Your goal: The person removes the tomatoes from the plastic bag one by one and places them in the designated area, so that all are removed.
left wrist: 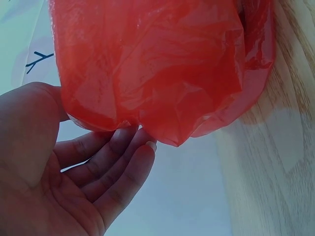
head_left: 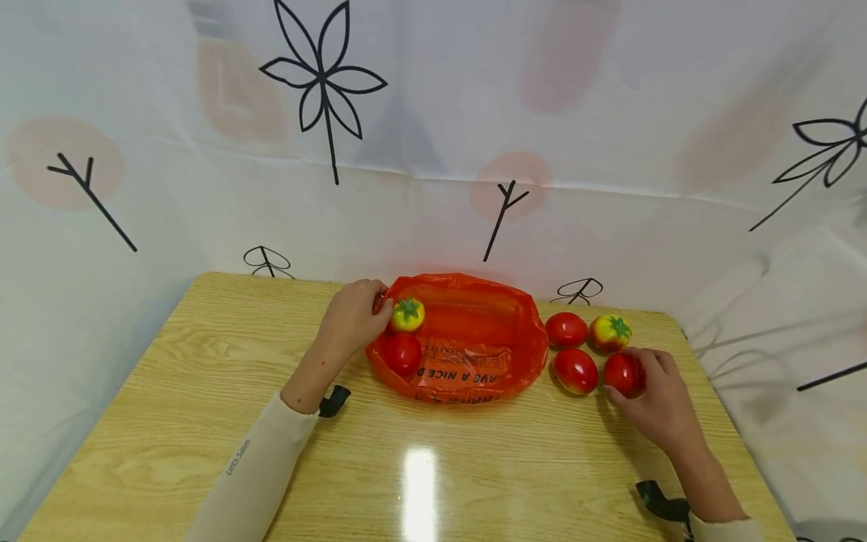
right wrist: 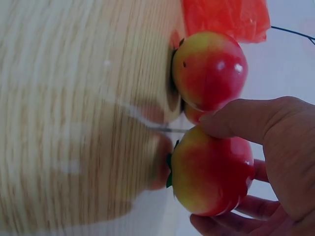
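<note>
now, red bag holds two tomatoes; left hand pinches bag edge, right hand grips another tomato.

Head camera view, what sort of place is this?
Likely a small indoor tabletop setup, though the room beyond is hidden. A wood-grain table stands before a creased white sheet printed with flowers, and glossy tomatoes sit beside a red bag.

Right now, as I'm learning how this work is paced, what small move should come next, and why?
I'd probably raise the tomato in the right hand toward the red bag: thumb and fingers grip it, the left hand holds the bag's edge, the mouth stands open, and two other tomatoes are inside.
</note>
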A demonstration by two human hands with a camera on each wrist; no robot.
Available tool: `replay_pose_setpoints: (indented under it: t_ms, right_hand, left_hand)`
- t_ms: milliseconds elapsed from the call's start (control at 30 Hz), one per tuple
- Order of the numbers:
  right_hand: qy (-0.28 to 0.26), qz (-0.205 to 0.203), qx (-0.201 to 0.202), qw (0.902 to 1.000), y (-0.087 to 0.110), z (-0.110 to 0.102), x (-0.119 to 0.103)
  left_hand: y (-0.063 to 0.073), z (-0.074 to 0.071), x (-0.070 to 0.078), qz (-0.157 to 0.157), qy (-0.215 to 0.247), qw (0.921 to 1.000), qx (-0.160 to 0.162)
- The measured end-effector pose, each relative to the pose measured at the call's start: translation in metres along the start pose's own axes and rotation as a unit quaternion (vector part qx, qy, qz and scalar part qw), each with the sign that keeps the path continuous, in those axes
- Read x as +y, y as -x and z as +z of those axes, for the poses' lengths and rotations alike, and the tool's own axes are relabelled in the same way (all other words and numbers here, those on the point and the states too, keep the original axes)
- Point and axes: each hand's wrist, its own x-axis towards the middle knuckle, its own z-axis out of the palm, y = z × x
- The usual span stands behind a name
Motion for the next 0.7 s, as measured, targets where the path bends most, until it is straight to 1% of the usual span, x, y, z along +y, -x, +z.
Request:
replay_pose_setpoints:
  t_ms: [367, 700]
  right_hand:
    - [0.009, 0.015, -0.02, 0.9996, 0.0014, 0.0052, 0.002]
    - [0.013, 0.002, -0.017, 0.9998, 0.0001, 0.006, 0.003]
  left_hand:
    - [0.0007, -0.0002, 0.0009, 0.004, 0.004, 1.0, 0.001]
    - [0.0005, -0.0005, 0.0012, 0.001, 0.003, 1.0, -0.003]
